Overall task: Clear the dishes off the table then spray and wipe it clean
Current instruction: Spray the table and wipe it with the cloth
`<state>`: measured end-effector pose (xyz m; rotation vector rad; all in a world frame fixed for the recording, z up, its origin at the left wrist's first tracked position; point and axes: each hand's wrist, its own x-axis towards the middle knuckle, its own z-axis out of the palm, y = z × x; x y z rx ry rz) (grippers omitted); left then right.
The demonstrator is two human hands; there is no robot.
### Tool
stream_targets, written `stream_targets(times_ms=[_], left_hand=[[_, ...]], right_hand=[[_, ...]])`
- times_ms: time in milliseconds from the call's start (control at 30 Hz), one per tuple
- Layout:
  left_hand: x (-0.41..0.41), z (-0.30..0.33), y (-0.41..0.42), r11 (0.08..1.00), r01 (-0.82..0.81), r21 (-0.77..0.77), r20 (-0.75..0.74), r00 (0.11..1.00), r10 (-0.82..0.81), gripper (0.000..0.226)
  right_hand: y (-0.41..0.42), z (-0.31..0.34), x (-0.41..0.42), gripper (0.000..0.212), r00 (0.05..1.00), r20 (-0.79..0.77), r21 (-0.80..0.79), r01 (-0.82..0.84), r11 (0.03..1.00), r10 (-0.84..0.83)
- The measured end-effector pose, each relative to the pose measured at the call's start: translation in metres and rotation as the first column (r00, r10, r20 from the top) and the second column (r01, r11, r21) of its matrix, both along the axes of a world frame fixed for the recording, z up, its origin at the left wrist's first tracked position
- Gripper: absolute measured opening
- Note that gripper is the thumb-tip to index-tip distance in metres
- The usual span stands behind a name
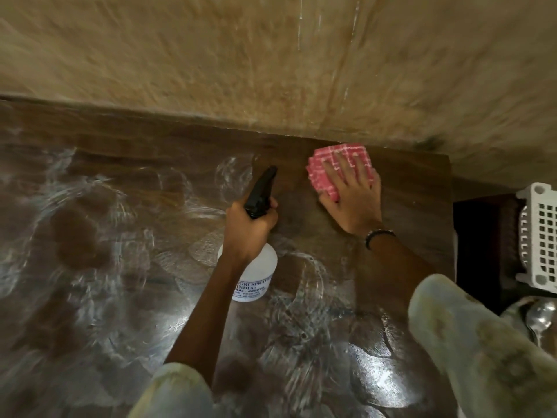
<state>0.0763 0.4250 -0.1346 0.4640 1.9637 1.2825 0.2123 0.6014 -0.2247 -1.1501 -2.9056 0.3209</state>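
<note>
A blurred tan wall (271, 55) fills the view from 10 to 2 o'clock. At 3 o'clock a white basket (539, 236) stands on dark furniture (482, 236).

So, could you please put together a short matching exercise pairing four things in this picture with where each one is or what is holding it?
Things:
1. spray bottle
2. pink checked cloth
3. white plastic basket
4. bead bracelet

Places:
A. on the right wrist
B. pressed flat on the table under the right hand
C. gripped at the neck by the left hand
D. off the table's right end

Pairs: 1-C, 2-B, 3-D, 4-A
</note>
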Motion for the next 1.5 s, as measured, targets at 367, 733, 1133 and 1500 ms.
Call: stream_targets(times_ms=[367, 733, 1133, 1500], left_hand=[[0.068, -0.003, -0.029, 0.907, 0.285, -0.311, 0.033, 0.957, -0.289, 0.015], [0.108, 0.0, -0.039, 0.871, 0.264, -0.414, 0.0, 0.957, -0.29, 0.011], [0.099, -0.008, -0.067, 0.929, 0.015, -0.369, -0.075, 0.996, -0.046, 0.003], [0.086, -0.002, -0.081, 0.961, -0.042, -0.273, 0.029, 0.998, 0.051, 0.004]], right_hand=[[-0.034, 0.003, 0.109, 0.07, 0.987, 0.046, -0.023, 0.153, 0.988, -0.152], [-0.032, 0.012, 0.117, 0.072, 0.991, 0.092, -0.075, 0.103, 0.992, -0.096], [-0.09, 0.009, 0.069, 0.061, 0.995, -0.026, -0.087, -0.1, 0.991, 0.098], [-0.067, 0.012, 0.11, 0.067, 0.992, 0.084, -0.099, -0.083, 0.992, 0.092]])
